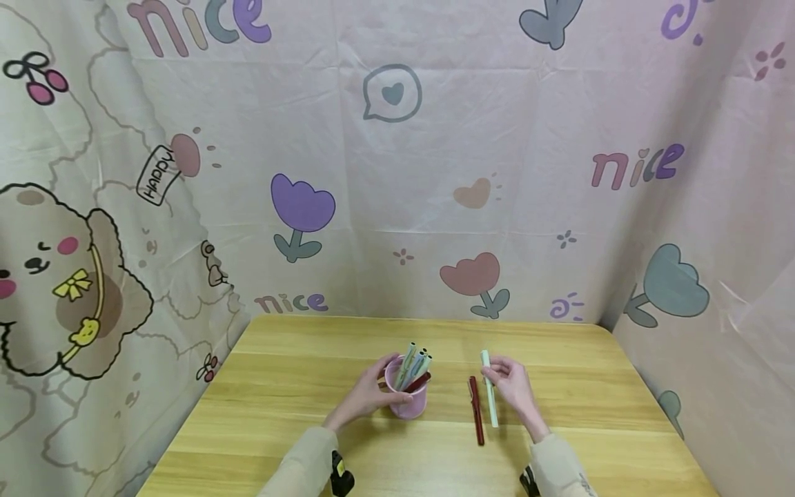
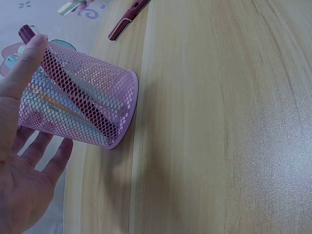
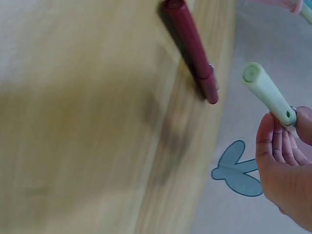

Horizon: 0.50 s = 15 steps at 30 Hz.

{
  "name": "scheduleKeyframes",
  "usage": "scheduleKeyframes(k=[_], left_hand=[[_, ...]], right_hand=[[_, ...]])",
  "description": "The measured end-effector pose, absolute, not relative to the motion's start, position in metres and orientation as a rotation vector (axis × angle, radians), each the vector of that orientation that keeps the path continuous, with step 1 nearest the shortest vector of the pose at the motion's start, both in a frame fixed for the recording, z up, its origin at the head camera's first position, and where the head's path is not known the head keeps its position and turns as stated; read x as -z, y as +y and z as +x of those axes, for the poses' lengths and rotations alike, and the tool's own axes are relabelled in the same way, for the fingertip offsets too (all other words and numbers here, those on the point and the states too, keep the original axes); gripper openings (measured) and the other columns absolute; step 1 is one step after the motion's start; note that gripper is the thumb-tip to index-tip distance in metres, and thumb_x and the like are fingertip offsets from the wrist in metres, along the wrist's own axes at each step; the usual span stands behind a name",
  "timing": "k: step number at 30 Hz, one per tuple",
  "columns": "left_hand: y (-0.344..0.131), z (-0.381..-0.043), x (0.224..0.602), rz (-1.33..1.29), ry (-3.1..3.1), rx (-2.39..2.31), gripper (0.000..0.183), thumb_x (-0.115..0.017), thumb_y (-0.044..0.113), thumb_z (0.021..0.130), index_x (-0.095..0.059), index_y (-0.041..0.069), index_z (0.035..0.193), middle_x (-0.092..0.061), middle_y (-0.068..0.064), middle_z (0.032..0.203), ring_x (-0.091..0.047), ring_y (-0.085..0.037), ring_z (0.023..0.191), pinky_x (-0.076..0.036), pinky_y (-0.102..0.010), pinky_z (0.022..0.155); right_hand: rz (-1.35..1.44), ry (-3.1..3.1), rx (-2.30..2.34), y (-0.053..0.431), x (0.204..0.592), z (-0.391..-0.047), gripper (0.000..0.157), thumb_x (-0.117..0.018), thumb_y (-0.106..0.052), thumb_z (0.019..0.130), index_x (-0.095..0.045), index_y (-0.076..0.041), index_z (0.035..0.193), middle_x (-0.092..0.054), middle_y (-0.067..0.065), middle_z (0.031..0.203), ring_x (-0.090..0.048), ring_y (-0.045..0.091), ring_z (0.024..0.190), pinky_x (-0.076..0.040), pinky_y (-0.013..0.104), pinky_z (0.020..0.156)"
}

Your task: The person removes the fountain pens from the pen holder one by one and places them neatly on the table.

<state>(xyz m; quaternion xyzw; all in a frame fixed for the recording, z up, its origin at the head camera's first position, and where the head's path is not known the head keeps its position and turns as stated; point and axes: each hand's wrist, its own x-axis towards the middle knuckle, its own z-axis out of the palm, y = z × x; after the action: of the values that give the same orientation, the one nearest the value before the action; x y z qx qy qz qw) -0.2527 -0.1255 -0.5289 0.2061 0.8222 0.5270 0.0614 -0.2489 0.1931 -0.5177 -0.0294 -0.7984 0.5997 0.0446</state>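
Observation:
A pink mesh pen holder (image 1: 408, 407) stands on the table with several pens (image 1: 413, 366) in it, pale green, bluish and dark red. My left hand (image 1: 368, 397) grips the holder from the left, thumb at the near side of its rim. In the left wrist view, the dark red pen (image 2: 73, 90) leans inside the mesh. My right hand (image 1: 511, 381) pinches a pale green pen (image 1: 491, 397) between thumb and fingers near its far end. A dark red pen (image 1: 476, 412) lies on the table just left of it.
The wooden table (image 1: 279, 373) reaches back to a curtain (image 1: 397, 172) printed with flowers, hearts and words. More printed cloth (image 1: 81, 276) hangs at the left side and also on the right. Dark bands with camera parts (image 1: 340, 475) sit at both wrists.

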Motion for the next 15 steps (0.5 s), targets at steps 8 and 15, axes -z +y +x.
scheduleKeyframes(k=[8,15], left_hand=[[-0.126,-0.253,0.529,0.612,2.488,-1.579,0.099,-0.087,0.031,0.079,-0.031,0.001,0.156,-0.046,-0.022,0.153,-0.050,-0.044,0.136,-0.047,-0.058,0.112],[-0.126,-0.253,0.530,0.618,2.486,-1.581,0.098,-0.087,0.030,0.079,-0.032,0.003,0.155,-0.046,-0.021,0.153,-0.049,-0.045,0.137,-0.048,-0.057,0.111]], right_hand=[[-0.140,-2.487,-1.776,0.195,0.528,-0.246,0.033,-0.066,0.004,0.090,-0.060,0.017,0.120,-0.070,0.025,0.095,-0.071,0.025,0.073,-0.062,0.025,0.067],[-0.162,-2.516,-1.735,0.198,0.538,-0.247,0.031,-0.070,0.003,0.088,-0.063,0.016,0.116,-0.071,0.022,0.093,-0.069,0.018,0.073,-0.062,0.024,0.066]])
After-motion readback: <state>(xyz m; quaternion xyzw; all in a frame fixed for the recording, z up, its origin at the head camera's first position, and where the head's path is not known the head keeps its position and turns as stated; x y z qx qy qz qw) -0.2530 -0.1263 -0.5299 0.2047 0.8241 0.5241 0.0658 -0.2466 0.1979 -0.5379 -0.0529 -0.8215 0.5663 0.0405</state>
